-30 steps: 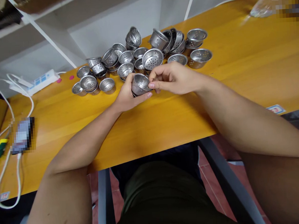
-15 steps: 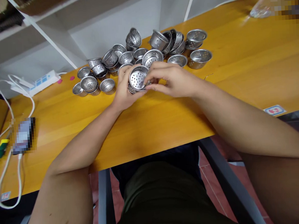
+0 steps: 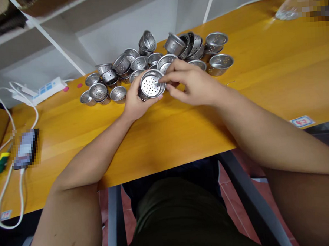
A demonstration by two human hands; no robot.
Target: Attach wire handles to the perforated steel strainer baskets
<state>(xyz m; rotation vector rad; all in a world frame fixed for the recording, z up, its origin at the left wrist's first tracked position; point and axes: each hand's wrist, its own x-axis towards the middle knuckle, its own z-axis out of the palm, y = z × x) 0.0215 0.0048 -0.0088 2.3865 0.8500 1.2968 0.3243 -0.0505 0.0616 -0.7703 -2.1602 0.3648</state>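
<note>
My left hand [image 3: 133, 100] is wrapped round a perforated metal cup [image 3: 150, 85], its mouth tilted up toward me. Below its rim on the left, more perforated metal shows, perhaps a second cup nested under it. My right hand [image 3: 191, 82] is at the cup's right rim, index fingertip over the inner wall and thumb apart from the other fingers. It does not appear to grip anything. Behind both hands, a wide-rimmed perforated cup [image 3: 165, 63] is partly hidden by my right fingers.
Several similar cups stand in stacks along the back, such as a cup [image 3: 118, 94] at left and another [image 3: 220, 64] at right. A power strip [image 3: 47, 91], a phone [image 3: 26, 148] and white cable lie left on the wooden table [image 3: 165, 137]. A clear plastic item [image 3: 287, 11] is far right.
My right thumb and fingers have come apart at the rim, and the index finger has lifted slightly. The held cup has shifted a little left and up in my left hand.
</note>
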